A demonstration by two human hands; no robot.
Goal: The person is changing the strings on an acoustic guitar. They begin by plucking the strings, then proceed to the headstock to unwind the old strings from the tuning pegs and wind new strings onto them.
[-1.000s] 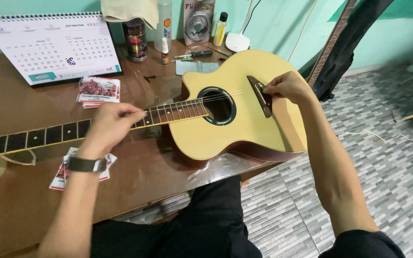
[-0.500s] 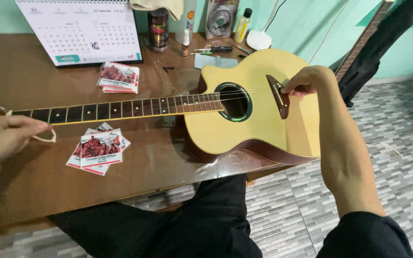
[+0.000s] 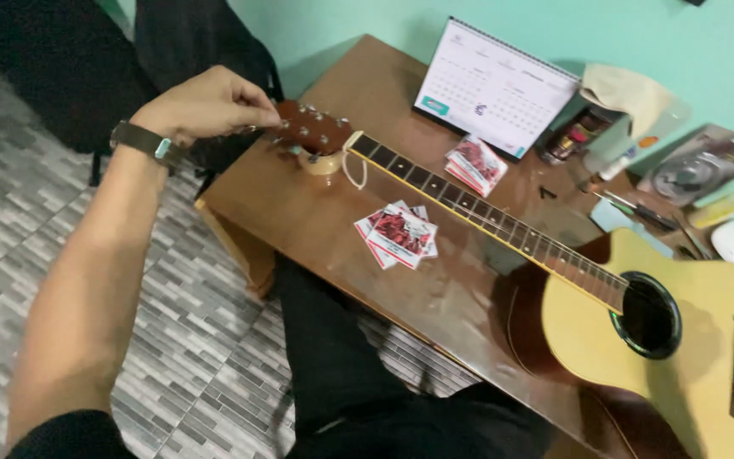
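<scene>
1 acoustic guitar (image 3: 639, 340) lies flat across the brown table (image 3: 316, 221), headstock (image 3: 312, 127) at the table's left end; 2 piles of red string packets (image 3: 399, 234), 1 desk calendar (image 3: 494, 85). Left hand (image 3: 210, 106), arm stretched out w/ wristwatch (image 3: 142, 140), fingers pinched nearly closed on a tuning peg at the headstock. Right hand out of frame.

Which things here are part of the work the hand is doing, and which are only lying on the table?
In use:
left hand, at the headstock
guitar
string packets

Lying about:
calendar
cloth
small bottles
</scene>
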